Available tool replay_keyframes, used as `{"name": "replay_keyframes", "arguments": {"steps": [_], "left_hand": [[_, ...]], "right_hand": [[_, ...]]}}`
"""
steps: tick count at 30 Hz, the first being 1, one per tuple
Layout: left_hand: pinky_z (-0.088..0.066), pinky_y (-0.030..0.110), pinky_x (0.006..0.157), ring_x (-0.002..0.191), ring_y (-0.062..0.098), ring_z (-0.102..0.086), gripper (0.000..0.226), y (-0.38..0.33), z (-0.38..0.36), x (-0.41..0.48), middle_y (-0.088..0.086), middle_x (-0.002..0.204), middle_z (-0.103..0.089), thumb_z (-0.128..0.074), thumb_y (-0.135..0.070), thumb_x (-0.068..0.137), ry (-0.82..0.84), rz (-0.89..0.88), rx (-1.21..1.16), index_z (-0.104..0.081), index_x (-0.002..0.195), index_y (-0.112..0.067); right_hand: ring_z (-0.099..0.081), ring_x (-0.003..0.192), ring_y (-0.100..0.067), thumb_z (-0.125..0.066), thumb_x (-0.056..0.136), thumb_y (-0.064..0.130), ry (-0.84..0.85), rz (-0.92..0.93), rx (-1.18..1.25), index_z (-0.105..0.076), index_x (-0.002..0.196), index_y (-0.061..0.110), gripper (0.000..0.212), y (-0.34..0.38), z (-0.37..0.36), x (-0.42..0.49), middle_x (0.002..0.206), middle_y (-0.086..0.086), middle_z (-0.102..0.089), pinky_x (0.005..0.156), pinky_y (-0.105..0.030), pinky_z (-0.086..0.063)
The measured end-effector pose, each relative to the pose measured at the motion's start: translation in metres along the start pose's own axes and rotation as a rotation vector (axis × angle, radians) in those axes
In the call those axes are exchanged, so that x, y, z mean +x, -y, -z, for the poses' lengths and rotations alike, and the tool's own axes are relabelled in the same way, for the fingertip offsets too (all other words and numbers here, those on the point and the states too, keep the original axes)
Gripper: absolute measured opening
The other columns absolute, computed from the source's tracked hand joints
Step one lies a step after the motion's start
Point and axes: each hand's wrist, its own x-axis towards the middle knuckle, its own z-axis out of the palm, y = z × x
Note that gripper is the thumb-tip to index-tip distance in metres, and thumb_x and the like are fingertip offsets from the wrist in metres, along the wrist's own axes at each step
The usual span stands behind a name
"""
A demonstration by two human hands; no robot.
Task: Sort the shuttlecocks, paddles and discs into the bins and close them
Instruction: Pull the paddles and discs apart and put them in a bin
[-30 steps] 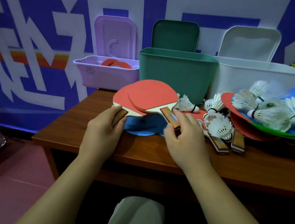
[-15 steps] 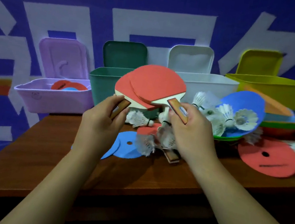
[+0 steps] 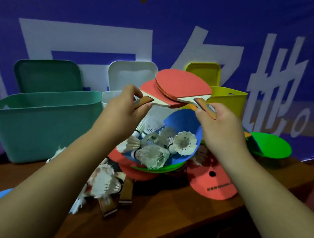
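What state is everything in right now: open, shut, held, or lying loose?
Left hand, gripping lower paddle by its handle.
Right hand, gripping upper paddle by its handle.
Both paddles, in the air, blades overlapping.
Green bin, open, lid propped behind.
White bin, open.
Yellow bin, open.
Blue disc, holding shuttlecocks.

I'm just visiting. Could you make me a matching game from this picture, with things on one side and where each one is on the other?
Things:
1 red paddles
2 shuttlecocks
3 teal bin
4 red disc

Places:
A heaped in the blue disc
B on the table, its hole showing
C held up by the left hand and right hand
D standing open, lid propped behind

Pairs: 1-C, 2-A, 3-D, 4-B
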Motion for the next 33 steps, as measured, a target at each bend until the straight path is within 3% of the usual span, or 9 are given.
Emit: {"name": "replay_keyframes", "arguments": {"steps": [5, 9, 15, 19, 25, 26, 28, 30, 33], "left_hand": [[-0.036, 0.006, 0.059, 0.077, -0.007, -0.058, 0.026, -0.016, -0.036, 0.053, -0.033, 0.088, -0.057, -0.064, -0.04, 0.102, 0.11, 0.014, -0.083, -0.049, 0.112, -0.021], [-0.042, 0.031, 0.059, 0.069, 0.016, -0.054, 0.025, -0.026, -0.064, 0.096, -0.001, 0.091, -0.063, -0.062, -0.032, 0.1, 0.248, 0.059, -0.114, -0.049, 0.117, -0.018], [-0.044, 0.037, 0.06, 0.067, 0.021, -0.047, 0.045, -0.031, -0.11, 0.166, 0.014, 0.087, -0.057, -0.061, -0.034, 0.081, 0.404, 0.196, -0.29, -0.053, 0.116, -0.007], [-0.03, 0.032, 0.053, 0.071, 0.024, -0.036, 0.02, -0.032, -0.143, 0.209, 0.012, 0.081, -0.046, -0.058, -0.017, 0.094, 0.493, 0.193, -0.282, -0.067, 0.095, 0.002], [-0.035, 0.032, 0.058, 0.072, 0.022, -0.045, 0.031, -0.028, -0.197, 0.254, 0.015, 0.089, -0.053, -0.064, -0.034, 0.102, 0.526, 0.236, -0.263, -0.067, 0.106, -0.003], [-0.041, 0.03, 0.061, 0.076, 0.02, -0.052, 0.038, -0.024, -0.206, 0.258, 0.015, 0.095, -0.059, -0.067, -0.041, 0.099, 0.513, 0.247, -0.287, -0.063, 0.113, -0.006], [-0.057, 0.041, 0.087, 0.102, 0.025, -0.065, 0.066, -0.005, -0.232, 0.272, 0.013, 0.124, -0.065, -0.068, -0.059, 0.09, 0.554, 0.251, -0.219, -0.049, 0.134, -0.014], [-0.049, 0.056, 0.107, 0.125, 0.035, -0.059, 0.068, 0.008, -0.248, 0.274, 0.016, 0.143, -0.058, -0.051, -0.063, 0.099, 0.703, 0.234, -0.066, -0.044, 0.148, -0.016], [-0.038, 0.055, 0.118, 0.142, 0.039, -0.047, 0.077, 0.0, -0.242, 0.259, 0.017, 0.16, -0.042, -0.032, -0.066, 0.105, 0.823, 0.192, 0.068, -0.037, 0.159, -0.01]], "right_hand": [[-0.065, 0.08, -0.031, -0.064, 0.098, 0.037, -0.03, -0.068, -0.011, -0.07, 0.097, 0.019, 0.019, -0.022, 0.016, 0.04, 0.075, -0.002, -0.064, 0.065, -0.037, -0.047], [-0.048, 0.061, -0.029, -0.066, 0.092, 0.038, -0.043, -0.183, 0.122, -0.062, 0.077, 0.018, 0.025, -0.046, 0.026, 0.075, 0.059, 0.003, -0.046, 0.065, -0.055, -0.051], [-0.043, 0.054, -0.022, -0.064, 0.087, 0.043, -0.039, -0.226, 0.213, -0.057, 0.077, 0.024, 0.023, -0.069, 0.044, 0.118, 0.059, 0.0, -0.04, 0.061, -0.043, -0.041], [-0.042, 0.054, -0.019, -0.062, 0.098, 0.032, -0.061, -0.246, 0.239, -0.054, 0.076, 0.021, 0.026, -0.083, 0.054, 0.139, 0.06, 0.001, -0.04, 0.051, -0.031, -0.039], [-0.044, 0.058, -0.022, -0.063, 0.096, 0.035, -0.066, -0.257, 0.234, -0.056, 0.074, 0.02, 0.028, -0.104, 0.065, 0.163, 0.06, 0.0, -0.043, 0.063, -0.042, -0.044], [-0.044, 0.058, -0.023, -0.062, 0.096, 0.035, -0.062, -0.254, 0.232, -0.057, 0.074, 0.02, 0.027, -0.106, 0.065, 0.166, 0.061, -0.002, -0.043, 0.063, -0.043, -0.043], [-0.042, 0.061, -0.025, -0.062, 0.096, 0.035, -0.05, -0.244, 0.226, -0.057, 0.077, 0.018, 0.026, -0.11, 0.064, 0.172, 0.065, -0.005, -0.042, 0.064, -0.043, -0.041], [-0.042, 0.064, -0.026, -0.061, 0.096, 0.036, -0.023, -0.242, 0.196, -0.06, 0.082, 0.017, 0.023, -0.113, 0.062, 0.178, 0.068, -0.007, -0.044, 0.064, -0.043, -0.041], [-0.041, 0.067, -0.027, -0.061, 0.095, 0.035, -0.009, -0.243, 0.178, -0.06, 0.08, 0.018, 0.022, -0.12, 0.054, 0.187, 0.07, -0.008, -0.043, 0.065, -0.044, -0.039]]}}
